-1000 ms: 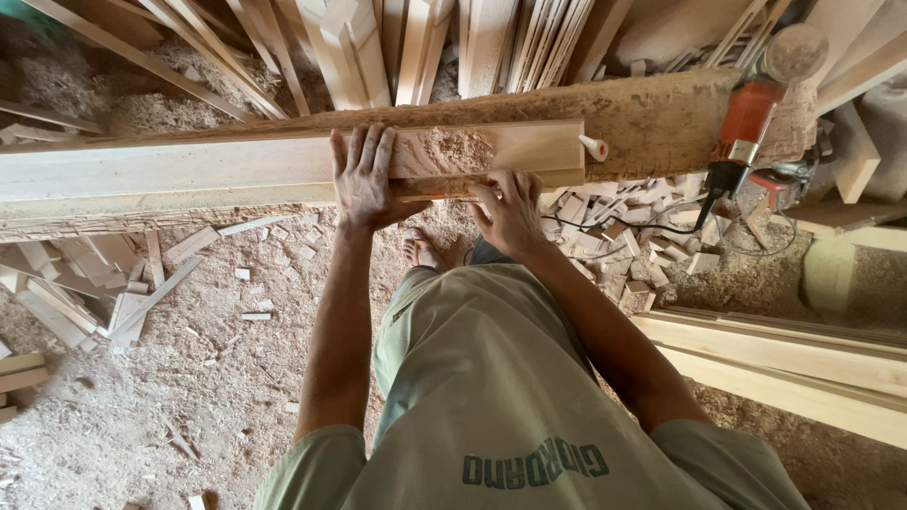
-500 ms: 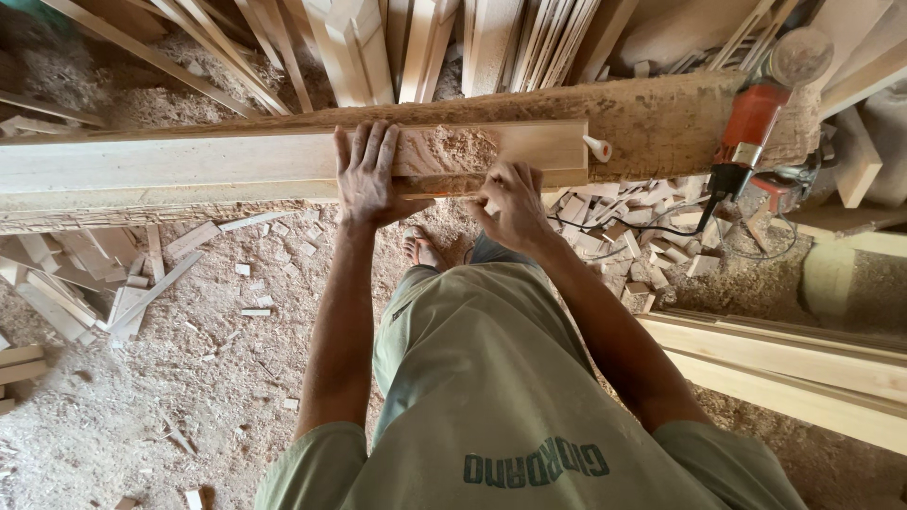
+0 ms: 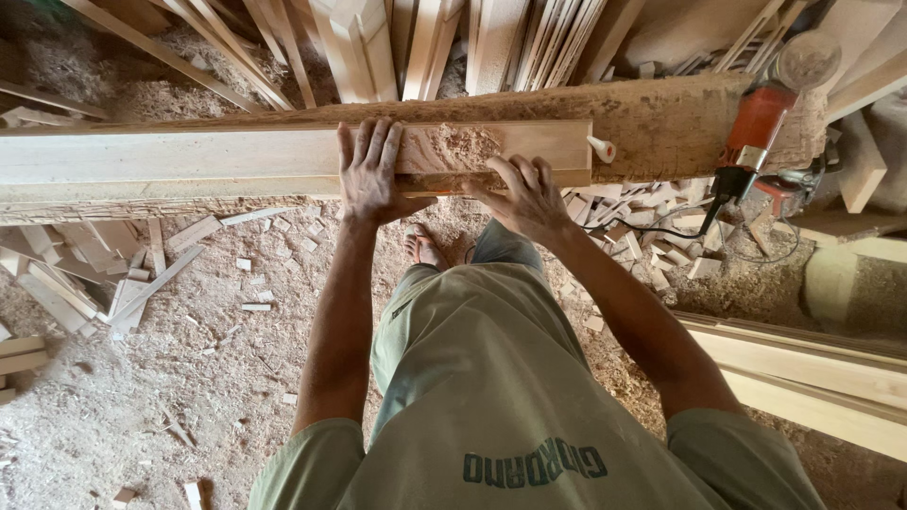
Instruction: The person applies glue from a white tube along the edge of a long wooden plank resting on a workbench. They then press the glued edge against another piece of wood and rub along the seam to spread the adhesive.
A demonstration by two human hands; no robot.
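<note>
Pressing hands — left (image 3: 370, 175), right (image 3: 524, 194) — on sawdust-strewn plank (image 3: 189, 156).

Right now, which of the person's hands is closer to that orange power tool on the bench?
The right hand. It grips the near edge of the pale plank, partway toward the orange power tool at the far right. The left hand rests flat on the plank, farther away.

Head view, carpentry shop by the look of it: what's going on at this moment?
A person stands over a long pale wooden plank lying across a rough beam. The left hand presses flat on the plank's top, next to a pile of sawdust. The right hand grips the plank's near edge. An orange power tool rests to the right, untouched. Wood offcuts and shavings cover the floor.
</note>
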